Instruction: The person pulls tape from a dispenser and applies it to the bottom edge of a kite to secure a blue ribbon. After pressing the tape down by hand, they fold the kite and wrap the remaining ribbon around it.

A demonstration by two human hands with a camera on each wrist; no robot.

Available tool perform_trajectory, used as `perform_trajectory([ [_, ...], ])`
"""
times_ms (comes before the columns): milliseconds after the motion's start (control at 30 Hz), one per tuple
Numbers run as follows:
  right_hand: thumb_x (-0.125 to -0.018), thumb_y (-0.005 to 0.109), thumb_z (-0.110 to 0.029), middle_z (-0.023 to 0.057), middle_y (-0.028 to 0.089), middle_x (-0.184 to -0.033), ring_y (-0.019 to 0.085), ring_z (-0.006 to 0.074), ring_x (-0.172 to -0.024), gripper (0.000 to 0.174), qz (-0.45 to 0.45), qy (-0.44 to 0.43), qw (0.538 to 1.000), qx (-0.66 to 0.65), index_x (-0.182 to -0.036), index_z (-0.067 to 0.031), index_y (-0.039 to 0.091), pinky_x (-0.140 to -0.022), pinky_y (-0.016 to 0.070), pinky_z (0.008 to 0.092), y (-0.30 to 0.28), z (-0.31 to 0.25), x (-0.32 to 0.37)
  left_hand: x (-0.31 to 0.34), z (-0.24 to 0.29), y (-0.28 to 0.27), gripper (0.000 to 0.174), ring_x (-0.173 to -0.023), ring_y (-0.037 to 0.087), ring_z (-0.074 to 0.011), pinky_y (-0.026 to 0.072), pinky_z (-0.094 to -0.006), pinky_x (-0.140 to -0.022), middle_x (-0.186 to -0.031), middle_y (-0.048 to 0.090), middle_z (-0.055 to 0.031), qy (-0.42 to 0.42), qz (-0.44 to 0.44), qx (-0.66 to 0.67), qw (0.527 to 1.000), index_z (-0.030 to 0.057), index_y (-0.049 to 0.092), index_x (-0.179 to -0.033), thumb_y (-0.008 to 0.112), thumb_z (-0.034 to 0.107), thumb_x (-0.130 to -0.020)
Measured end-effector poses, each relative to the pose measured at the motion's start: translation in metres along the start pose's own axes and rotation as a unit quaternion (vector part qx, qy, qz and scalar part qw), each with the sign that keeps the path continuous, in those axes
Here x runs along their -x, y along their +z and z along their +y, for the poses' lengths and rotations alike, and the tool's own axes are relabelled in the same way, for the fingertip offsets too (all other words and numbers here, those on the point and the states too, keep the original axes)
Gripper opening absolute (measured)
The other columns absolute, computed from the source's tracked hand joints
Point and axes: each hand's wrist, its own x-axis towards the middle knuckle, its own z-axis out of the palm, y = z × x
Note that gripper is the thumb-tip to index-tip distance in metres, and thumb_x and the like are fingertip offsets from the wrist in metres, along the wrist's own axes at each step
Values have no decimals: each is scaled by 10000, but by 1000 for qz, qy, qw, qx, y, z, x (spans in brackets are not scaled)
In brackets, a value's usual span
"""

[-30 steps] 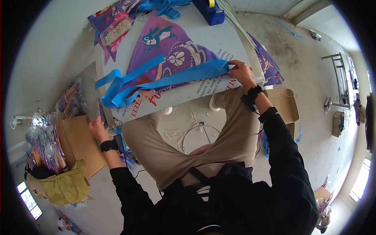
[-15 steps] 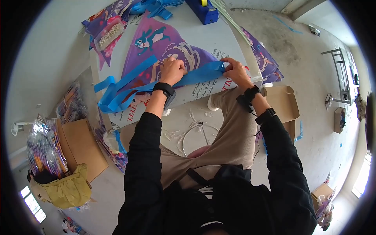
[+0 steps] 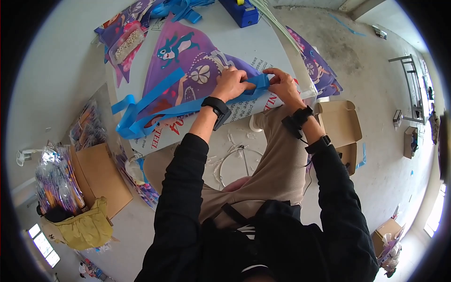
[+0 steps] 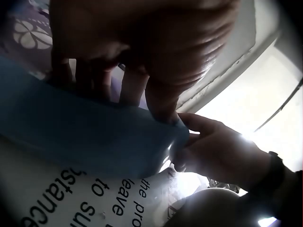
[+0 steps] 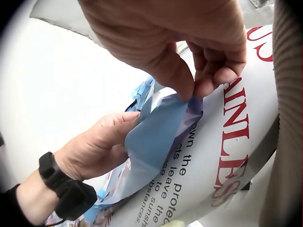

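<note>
A purple printed plastic sheet (image 3: 174,61) with a cartoon animal lies on the white lettered board. Along its near edge runs a long blue strip (image 3: 162,110), looped loosely at the left. In the right wrist view my right hand (image 3: 283,86) pinches the strip's right end together with the purple corner, between thumb and fingertips. Just left of it, my left hand (image 3: 232,84) holds the strip, thumb on the near face and fingers behind. Between the hands the strip (image 5: 158,130) stands raised and bent. In the left wrist view my fingers (image 4: 135,85) meet its upper edge.
At the board's far side are a blue tape dispenser (image 3: 240,13), a pile of blue strips (image 3: 181,9) and a clear tray (image 3: 128,44) of small pale pieces. More purple sheets (image 3: 315,66) hang at the right. Cardboard boxes (image 3: 101,174) stand low on both sides.
My left hand came up from beside the board onto the strip, then slid right along it toward my right hand. The right hand stays at the strip's end.
</note>
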Motion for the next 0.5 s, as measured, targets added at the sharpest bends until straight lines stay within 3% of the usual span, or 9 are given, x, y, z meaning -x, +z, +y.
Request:
perform_trajectory([
  [33,-664,693,41,45,657,-760,642,140,-720,545,0,2,1000,-1,-1189,-104,697,-671,524,296,0,3,-1,-3,3,-4,308,-881,652,-268,504,-415,-731,-878,669,-121,0,-2,0,1000,69,715,-864,801,347,-764],
  [100,-659,704,30,47,658,-763,644,140,-722,544,15,21,1000,4,-1191,-82,687,-674,527,294,0,6,-3,-10,5,-16,332,-734,634,-243,482,-376,-651,-775,655,-129,-75,-125,206,968,24,675,-838,809,317,-759],
  [133,-659,704,30,47,658,-763,644,140,-722,544,15,22,1000,3,-1191,-82,687,-674,527,294,-1,7,-4,-11,8,-21,332,-734,634,-243,482,-376,-651,-775,655,-129,-75,-126,205,968,24,675,-838,809,317,-759],
  [200,-654,723,16,57,662,-793,650,156,-751,587,20,39,999,-22,-1231,-77,661,-689,535,299,-2,9,-4,-10,13,-32,322,-606,587,-228,453,-358,-587,-672,624,-119,-57,-48,197,977,8,653,-815,803,288,-762],
  [300,-644,756,-7,71,672,-843,658,193,-784,610,-16,20,1000,8,-1240,-78,644,-726,545,331,-2,8,0,-14,29,-52,292,-589,585,-226,453,-365,-580,-648,620,-110,-57,-45,166,983,13,651,-788,795,265,-765],
  [333,-644,756,-7,71,672,-843,658,193,-784,610,-16,21,1000,7,-1240,-78,644,-726,545,331,1,5,3,-14,36,-57,230,-562,507,-84,404,-282,-533,-607,550,-15,-26,-41,159,986,26,631,-779,784,196,-802],
  [400,-662,763,-38,117,696,-916,680,279,-842,554,18,-17,995,99,-1201,-67,643,-771,546,390,9,-4,8,-15,48,-61,234,-562,499,-88,402,-287,-536,-604,546,-19,-24,-58,162,985,23,625,-764,781,193,-801],
  [433,-662,763,-38,117,696,-916,680,279,-842,554,20,-17,995,99,-1201,-67,643,-771,546,390,13,-4,7,-14,52,-62,239,-562,491,-93,400,-292,-538,-600,542,-22,-22,-74,167,983,19,618,-749,778,189,-800],
  [500,-712,710,-51,164,705,-971,684,350,-911,438,81,-65,985,138,-1145,-60,646,-796,539,427,21,0,5,-10,55,-60,246,-561,482,-95,396,-298,-540,-598,536,-26,-15,-94,152,984,18,609,-733,774,188,-801],
])
